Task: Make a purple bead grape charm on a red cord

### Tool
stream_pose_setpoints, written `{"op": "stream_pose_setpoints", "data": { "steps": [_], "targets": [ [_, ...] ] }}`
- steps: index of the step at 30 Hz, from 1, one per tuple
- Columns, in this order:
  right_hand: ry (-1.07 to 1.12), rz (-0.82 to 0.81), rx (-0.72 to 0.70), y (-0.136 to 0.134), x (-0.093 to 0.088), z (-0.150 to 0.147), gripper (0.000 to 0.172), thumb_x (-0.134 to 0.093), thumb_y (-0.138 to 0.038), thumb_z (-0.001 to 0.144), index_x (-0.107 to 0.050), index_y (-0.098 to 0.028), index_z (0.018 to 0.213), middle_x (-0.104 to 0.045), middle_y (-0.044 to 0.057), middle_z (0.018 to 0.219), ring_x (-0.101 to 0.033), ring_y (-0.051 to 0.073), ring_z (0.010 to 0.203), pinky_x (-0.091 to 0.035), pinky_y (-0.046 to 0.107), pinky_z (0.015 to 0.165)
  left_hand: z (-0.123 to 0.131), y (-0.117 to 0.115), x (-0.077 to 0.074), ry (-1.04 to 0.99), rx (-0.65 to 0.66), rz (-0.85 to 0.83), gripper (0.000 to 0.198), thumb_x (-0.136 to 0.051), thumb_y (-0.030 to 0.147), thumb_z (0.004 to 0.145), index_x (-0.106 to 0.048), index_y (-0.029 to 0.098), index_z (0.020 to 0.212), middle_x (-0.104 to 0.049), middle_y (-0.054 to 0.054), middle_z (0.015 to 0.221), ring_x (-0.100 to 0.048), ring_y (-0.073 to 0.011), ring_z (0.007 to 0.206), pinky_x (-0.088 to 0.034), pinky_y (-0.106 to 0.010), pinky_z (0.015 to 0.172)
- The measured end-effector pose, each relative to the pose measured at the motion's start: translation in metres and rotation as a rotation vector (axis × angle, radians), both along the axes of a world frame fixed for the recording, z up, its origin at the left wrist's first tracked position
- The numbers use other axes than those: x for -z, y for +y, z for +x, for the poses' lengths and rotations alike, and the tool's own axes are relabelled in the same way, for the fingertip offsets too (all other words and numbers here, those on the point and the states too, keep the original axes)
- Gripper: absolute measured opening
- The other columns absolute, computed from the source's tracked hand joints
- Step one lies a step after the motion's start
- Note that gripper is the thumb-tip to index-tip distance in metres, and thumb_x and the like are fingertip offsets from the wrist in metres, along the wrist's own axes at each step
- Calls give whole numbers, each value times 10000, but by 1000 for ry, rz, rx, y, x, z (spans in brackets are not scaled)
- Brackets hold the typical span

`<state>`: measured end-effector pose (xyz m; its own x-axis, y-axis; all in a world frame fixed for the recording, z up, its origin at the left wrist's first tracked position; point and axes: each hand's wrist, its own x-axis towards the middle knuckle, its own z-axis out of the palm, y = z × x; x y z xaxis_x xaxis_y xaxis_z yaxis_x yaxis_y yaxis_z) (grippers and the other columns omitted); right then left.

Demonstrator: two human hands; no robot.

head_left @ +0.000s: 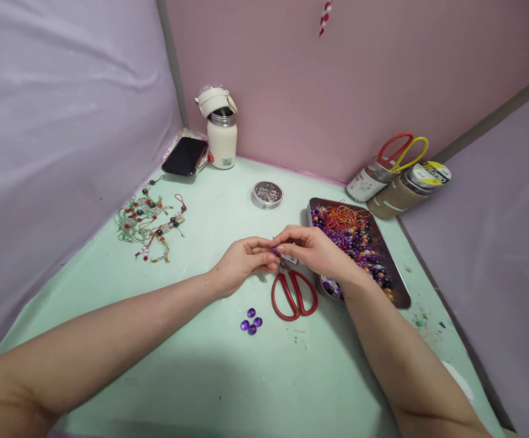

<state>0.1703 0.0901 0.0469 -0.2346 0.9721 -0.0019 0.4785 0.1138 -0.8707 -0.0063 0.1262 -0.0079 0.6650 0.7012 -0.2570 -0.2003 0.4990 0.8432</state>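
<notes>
My left hand (246, 263) and my right hand (312, 249) meet over the middle of the table, fingertips touching. Between them shows a small purple bead (275, 250), pinched by the fingers of both hands; any thread there is too fine to make out. Just below the right hand lie scissors with red handles (294, 296), their blades partly hidden. Several loose purple beads (252, 322) sit in a small cluster nearer to me. Under and beyond my right forearm is a metal tray (399, 286) of mixed beads, topped by a tangle of red and yellow cord (344, 219).
A round clear case (267, 194) of small metal pieces stands beyond the hands. Finished-looking beaded strings (148, 219) lie at left. Behind are a phone (185, 156), an open white flask (222, 143), a jar holding scissors (368, 184) and a tilted brown jar (394, 198).
</notes>
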Motion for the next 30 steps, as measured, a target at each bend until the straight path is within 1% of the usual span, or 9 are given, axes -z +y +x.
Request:
{"op": "stream_pose_setpoints", "data": {
  "steps": [8, 10, 12, 15, 17, 19, 21, 24, 30],
  "targets": [
    [-4, 57, 6, 1, 1, -6, 137, -582, -229, 819, -699, -196, 883, -612, 23, 846, -580, 135, 814, -454, 278, 777, 0, -1, -6, 15, 34, -37, 220, -727, 182, 663, -676, 137, 872, -674, -16, 725, -587, -76, 592, -494, -220, 642],
    [-24, 71, -9, 0, -3, -6, 142, -573, -212, 824, -685, -190, 907, -622, 25, 874, -581, 129, 815, -454, 266, 772, 0, -1, -7, 37, 21, -31, 175, -721, 193, 674, -678, 132, 832, -670, -18, 724, -580, -73, 593, -488, -210, 632],
    [-78, 94, -2, -2, -12, -2, 167, -568, -203, 826, -663, -188, 963, -639, 28, 922, -584, 121, 800, -453, 254, 754, 0, -1, -7, 64, 16, -24, 194, -728, 202, 676, -677, 138, 851, -670, -15, 733, -573, -69, 590, -486, -205, 629],
    [-275, 139, 84, -8, -30, 22, 158, -576, -189, 812, -655, -186, 948, -665, 28, 919, -585, 123, 774, -437, 249, 728, 1, 1, -7, 101, 1, -28, 203, -737, 221, 674, -670, 141, 849, -671, -19, 734, -571, -74, 587, -490, -216, 633],
    [-468, 135, 161, -12, -41, 47, 109, -574, -179, 799, -672, -188, 846, -675, 20, 843, -586, 138, 758, -422, 256, 709, 1, 1, -7, 126, -15, -25, 204, -744, 226, 669, -670, 141, 840, -671, -23, 736, -571, -79, 590, -493, -223, 636],
    [-645, 83, 244, -15, -45, 74, 122, -562, -156, 784, -675, -192, 754, -679, 15, 783, -582, 146, 713, -406, 264, 680, 1, 1, -7, 137, -26, -22, 204, -745, 228, 669, -671, 146, 841, -671, -22, 735, -572, -80, 594, -492, -222, 637],
    [-773, 32, 334, -15, -41, 98, 131, -569, -138, 755, -677, -192, 704, -685, 25, 756, -579, 160, 689, -393, 274, 651, 1, 1, -7, 132, -31, -22, 204, -745, 231, 670, -671, 149, 841, -667, -19, 728, -569, -78, 592, -489, -217, 632],
    [-819, -21, 323, -10, -26, 116, 156, -571, -104, 723, -699, -192, 716, -698, 42, 769, -591, 172, 704, -395, 272, 653, 1, 2, -7, 135, -41, -25, 217, -749, 232, 663, -668, 150, 847, -662, -15, 720, -562, -78, 580, -486, -219, 619],
    [-826, -5, 271, 4, -4, 116, 243, -544, -61, 709, -712, -197, 820, -707, 35, 813, -604, 169, 743, -398, 252, 675, 1, 0, -11, 132, -26, -16, 224, -750, 226, 662, -662, 145, 851, -649, -7, 690, -554, -77, 561, -464, -209, 581]
  ]
}}
